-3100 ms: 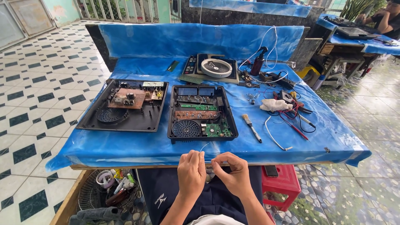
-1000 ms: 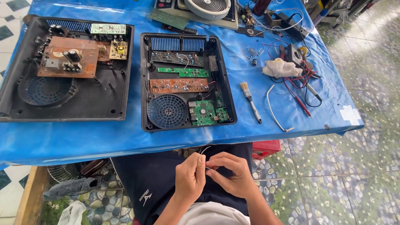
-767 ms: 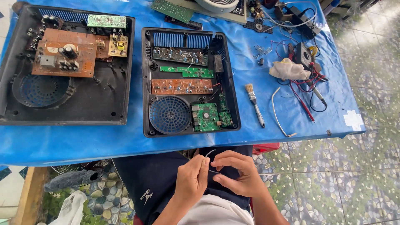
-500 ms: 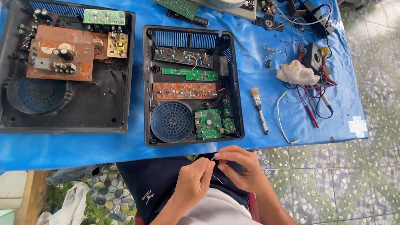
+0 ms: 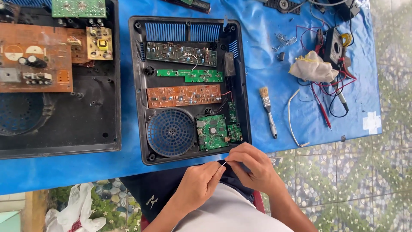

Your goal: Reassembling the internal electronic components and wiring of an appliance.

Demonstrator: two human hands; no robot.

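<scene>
A thin wire (image 5: 223,163) is pinched between the fingertips of both hands, just below the near edge of the blue-covered surface (image 5: 274,86) and above the person's lap. The left hand (image 5: 198,182) closes thumb and forefinger on one end, and the right hand (image 5: 253,165) curls its fingers shut around the other end and a small dark part that is too hidden to make out. Just beyond the hands lies an opened black appliance casing (image 5: 189,86) with a round fan grille (image 5: 171,132), green circuit boards (image 5: 213,132) and an orange-brown board (image 5: 183,95) inside. A second open casing (image 5: 56,81) with a larger brown board sits to its left. To the right lie a small paintbrush (image 5: 268,109), a white cable (image 5: 292,118), a crumpled white cloth (image 5: 312,68) and a tangle of red and black probe leads (image 5: 332,96). Nothing lies between the hands and the nearer casing.
</scene>
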